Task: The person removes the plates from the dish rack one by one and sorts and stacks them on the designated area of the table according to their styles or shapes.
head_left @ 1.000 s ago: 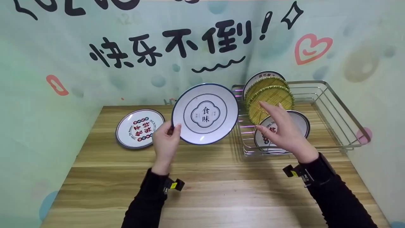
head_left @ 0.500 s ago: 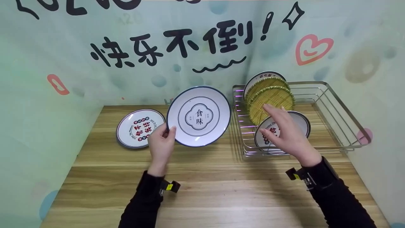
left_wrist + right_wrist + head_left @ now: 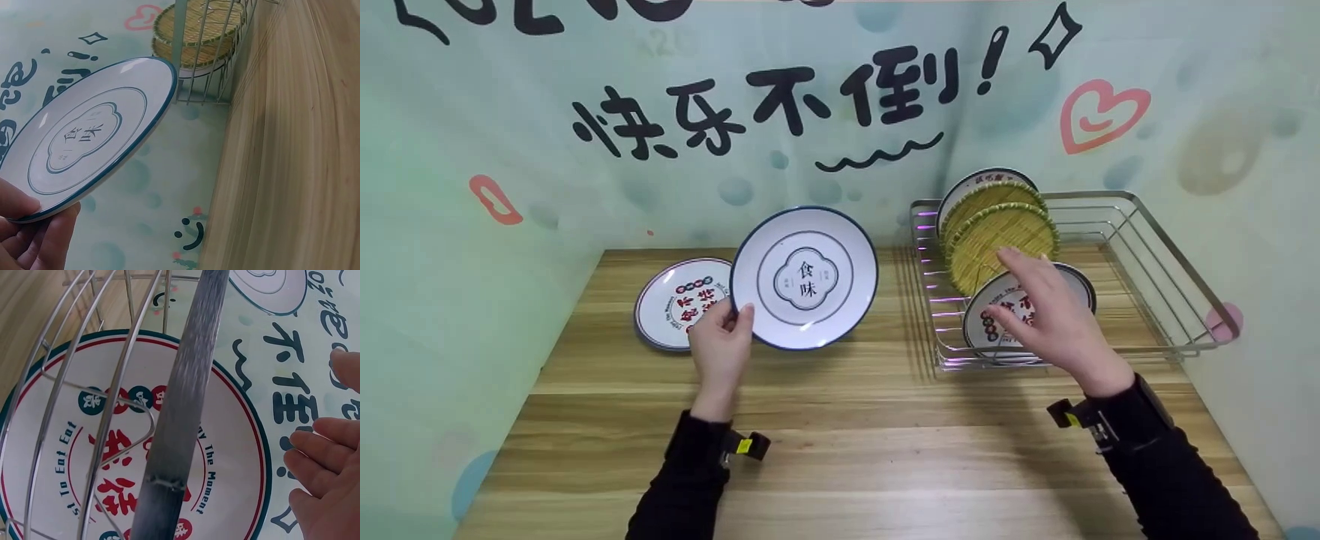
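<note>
My left hand point(image 3: 721, 339) pinches the lower left rim of a white plate with a dark blue rim point(image 3: 804, 278), point(image 3: 90, 135), held up tilted above the wooden table point(image 3: 840, 442). It partly overlaps a red-lettered plate point(image 3: 679, 304) lying flat on the table. My right hand point(image 3: 1046, 315), point(image 3: 329, 478) is open, fingers spread, just in front of another red-lettered plate point(image 3: 1005, 315), point(image 3: 135, 461) that leans upright in the wire dish rack point(image 3: 1140, 247).
Two round woven bamboo mats point(image 3: 997, 236) and one more plate point(image 3: 986, 180) stand behind in the rack. A printed wall backdrop point(image 3: 810, 112) closes the back and sides. Bare wooden tabletop lies in front of both hands.
My left hand has carried the blue-rimmed plate leftward and slightly down, over the flat plate. My right hand has moved a little right and lower by the racked plate.
</note>
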`<state>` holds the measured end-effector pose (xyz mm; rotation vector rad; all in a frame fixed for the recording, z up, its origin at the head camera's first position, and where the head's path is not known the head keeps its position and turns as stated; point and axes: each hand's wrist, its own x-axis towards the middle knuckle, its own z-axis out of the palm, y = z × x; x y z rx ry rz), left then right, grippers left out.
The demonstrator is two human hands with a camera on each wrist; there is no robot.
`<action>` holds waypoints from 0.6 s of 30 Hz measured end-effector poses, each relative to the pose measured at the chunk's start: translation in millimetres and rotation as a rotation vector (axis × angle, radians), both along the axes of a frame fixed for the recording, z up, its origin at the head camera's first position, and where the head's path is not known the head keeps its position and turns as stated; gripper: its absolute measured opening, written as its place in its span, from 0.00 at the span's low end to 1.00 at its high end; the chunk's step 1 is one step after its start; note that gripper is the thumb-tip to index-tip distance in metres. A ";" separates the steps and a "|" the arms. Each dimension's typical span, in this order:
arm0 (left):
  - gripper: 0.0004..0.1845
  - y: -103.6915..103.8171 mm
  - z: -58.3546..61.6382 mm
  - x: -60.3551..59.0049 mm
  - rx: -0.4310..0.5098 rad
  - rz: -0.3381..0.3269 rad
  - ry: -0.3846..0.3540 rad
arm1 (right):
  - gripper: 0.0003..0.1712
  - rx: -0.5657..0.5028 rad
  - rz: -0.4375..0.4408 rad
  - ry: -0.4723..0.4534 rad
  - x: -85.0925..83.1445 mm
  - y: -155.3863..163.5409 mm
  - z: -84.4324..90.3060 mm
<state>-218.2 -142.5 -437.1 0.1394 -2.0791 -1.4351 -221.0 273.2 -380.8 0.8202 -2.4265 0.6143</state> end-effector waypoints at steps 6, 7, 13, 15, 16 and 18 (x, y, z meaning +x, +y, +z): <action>0.05 -9.8 -2.4 -1.3 0.010 0.024 -0.024 | 0.44 0.013 -0.019 -0.015 1.2 6.5 0.0; 0.05 -11.4 -2.9 -1.4 0.010 0.028 -0.031 | 0.45 0.013 -0.023 -0.022 1.6 7.6 -0.1; 0.07 -21.8 -7.6 -3.0 0.013 0.056 -0.074 | 0.44 0.004 -0.038 -0.051 3.4 13.4 0.8; 0.08 -25.2 -8.7 -3.1 0.012 0.063 -0.082 | 0.44 -0.001 -0.044 -0.057 4.2 15.6 1.9; 0.08 -26.8 -8.9 -3.1 0.010 0.069 -0.086 | 0.44 -0.005 -0.049 -0.058 4.4 16.7 2.6; 0.08 -30.1 -10.6 -3.6 0.010 0.080 -0.087 | 0.44 -0.010 -0.061 -0.061 4.4 19.2 3.8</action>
